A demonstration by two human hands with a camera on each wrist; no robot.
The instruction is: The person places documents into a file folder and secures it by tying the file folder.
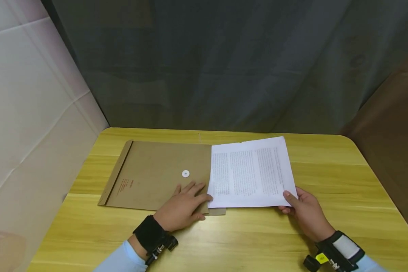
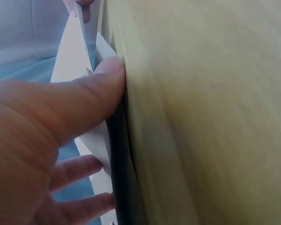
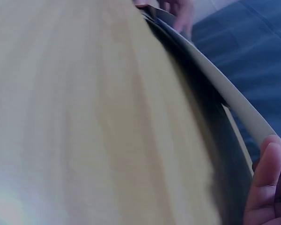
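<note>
1. Resting flat on a brown kraft envelope (image 1: 156, 175), a person's left hand (image 1: 183, 206) presses down with fingers straight and spread, the fingertips lying beside the envelope's open right-hand edge.
2. Printed sheets of white paper (image 1: 253, 172) jut from that opening across the middle of the yellow wooden table (image 1: 326, 226), their left edge tucked against the envelope mouth.
3. At the sheets' near right corner the right hand (image 1: 304, 213) pinches the paper, thumb on top and the other fingers curled beneath.
4. Seen from the left wrist, the thumb (image 2: 91, 93) bears on the table edge-on to the paper, with white sheets (image 2: 72, 56) fanning behind it.
5. Seen from the right wrist, a fingertip (image 3: 267, 178) sits under the lifted, bowed edge of the paper (image 3: 234, 101).
6. A white button closure (image 1: 185, 173) sits on the envelope's face, just beyond the left fingers.
7. Black wrist straps (image 1: 151, 234) show on both arms; a dark curtain (image 1: 224, 64) hangs behind the table.
</note>
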